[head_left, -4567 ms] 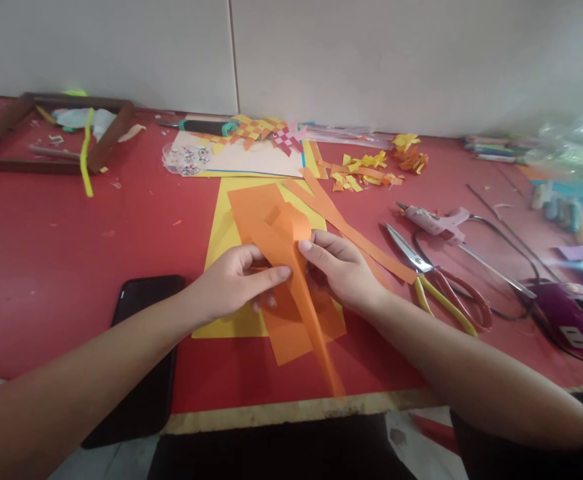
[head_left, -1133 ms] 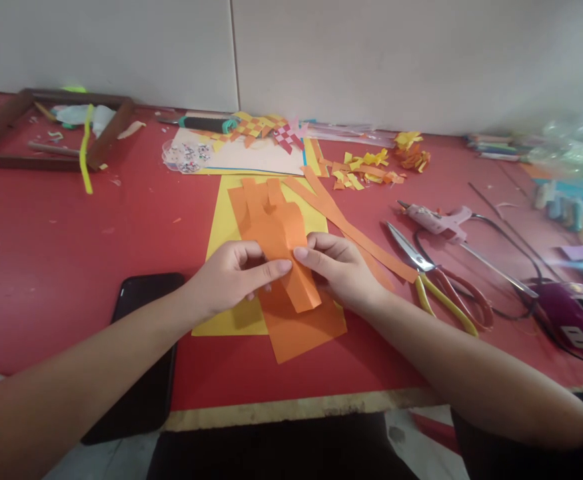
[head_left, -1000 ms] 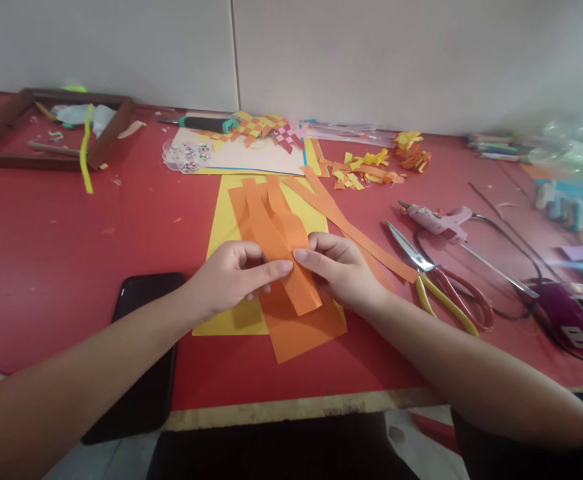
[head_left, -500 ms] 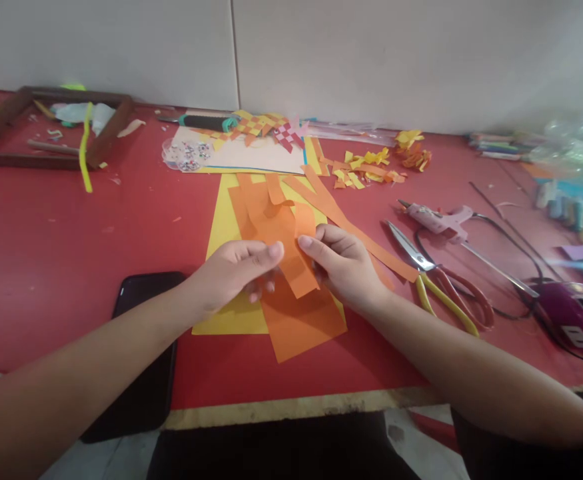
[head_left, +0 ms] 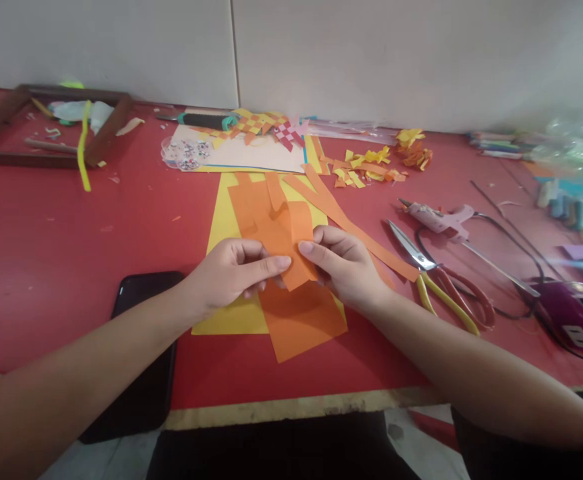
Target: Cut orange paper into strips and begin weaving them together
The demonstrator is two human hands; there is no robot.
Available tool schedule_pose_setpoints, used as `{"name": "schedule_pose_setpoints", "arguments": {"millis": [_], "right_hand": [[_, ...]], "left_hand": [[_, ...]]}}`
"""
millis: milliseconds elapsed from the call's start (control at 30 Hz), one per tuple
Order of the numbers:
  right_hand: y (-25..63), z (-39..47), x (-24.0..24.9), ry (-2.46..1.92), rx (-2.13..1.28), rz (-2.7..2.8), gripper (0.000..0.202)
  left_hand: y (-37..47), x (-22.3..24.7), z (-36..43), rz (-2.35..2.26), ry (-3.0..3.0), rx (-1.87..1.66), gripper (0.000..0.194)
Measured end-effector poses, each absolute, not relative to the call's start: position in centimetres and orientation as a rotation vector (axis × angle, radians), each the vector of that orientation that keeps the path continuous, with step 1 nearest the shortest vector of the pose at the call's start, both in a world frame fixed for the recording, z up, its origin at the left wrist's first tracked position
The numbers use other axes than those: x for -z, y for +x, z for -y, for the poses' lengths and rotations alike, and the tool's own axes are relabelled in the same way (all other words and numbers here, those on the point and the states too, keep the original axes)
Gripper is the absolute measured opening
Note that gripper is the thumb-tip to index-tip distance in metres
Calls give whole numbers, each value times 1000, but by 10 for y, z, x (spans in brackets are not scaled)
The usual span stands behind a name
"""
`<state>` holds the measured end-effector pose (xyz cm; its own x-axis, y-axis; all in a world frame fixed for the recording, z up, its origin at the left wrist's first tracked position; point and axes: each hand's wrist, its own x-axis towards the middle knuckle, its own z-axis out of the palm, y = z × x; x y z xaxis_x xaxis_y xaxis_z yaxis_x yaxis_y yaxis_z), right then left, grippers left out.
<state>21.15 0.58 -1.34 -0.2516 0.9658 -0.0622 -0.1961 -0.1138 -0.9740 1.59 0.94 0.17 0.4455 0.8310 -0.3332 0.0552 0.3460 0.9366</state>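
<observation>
Between my two hands is an orange paper strip (head_left: pixel 301 223), curled over on itself near its end. My left hand (head_left: pixel 244 270) pinches the strip's left edge, thumb on top and fingers underneath. On the other side, my right hand (head_left: pixel 344 263) grips the folded-over part with its thumb and fingers. Below the strip lies a wider orange paper piece (head_left: pixel 304 327), partly on a yellow paper sheet (head_left: pixel 221 213). More orange strips (head_left: pixel 371 247) slant away to the right, toward the scissors (head_left: pixel 421 260).
A black phone (head_left: pixel 131 387) lies under my left forearm. At right are a pink glue gun (head_left: pixel 444 220) with its cord and a purple socket box (head_left: pixel 571 313). Farther back are paper scraps (head_left: pixel 371 170), a cutter (head_left: pixel 204 121) and a brown wooden frame (head_left: pixel 26 159).
The strip's curled end has been pressed down closer to the rest of the strip. My left thumb has slid right, onto the strip, nearer my right thumb.
</observation>
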Motion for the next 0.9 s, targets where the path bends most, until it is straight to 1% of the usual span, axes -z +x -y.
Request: {"name": "schedule_pose_setpoints", "arguments": {"millis": [167,333,467,600,733,900], "right_hand": [[212,-7,13,-974,-1570,1106,35],[212,-6,13,-1012,-1617,1199,41],[210,-4,10,-1054,-1601,1191,47],[211,-4,10,-1056,-1628,1189,40],[213,-3,9,-1038,-1727,1213,39],[213,-3,6,-1070,-1662,1293,39]], "left_hand": [[17,1,-10,-1022,1023,-673,31],[16,4,-10,-1030,1092,-689,29],[14,3,-10,-996,1105,-637,37],[15,-1,-8,-995,1164,-557,36],[16,-5,-9,-1043,1207,-589,32],[16,-4,-8,-1031,1189,-634,29]]}}
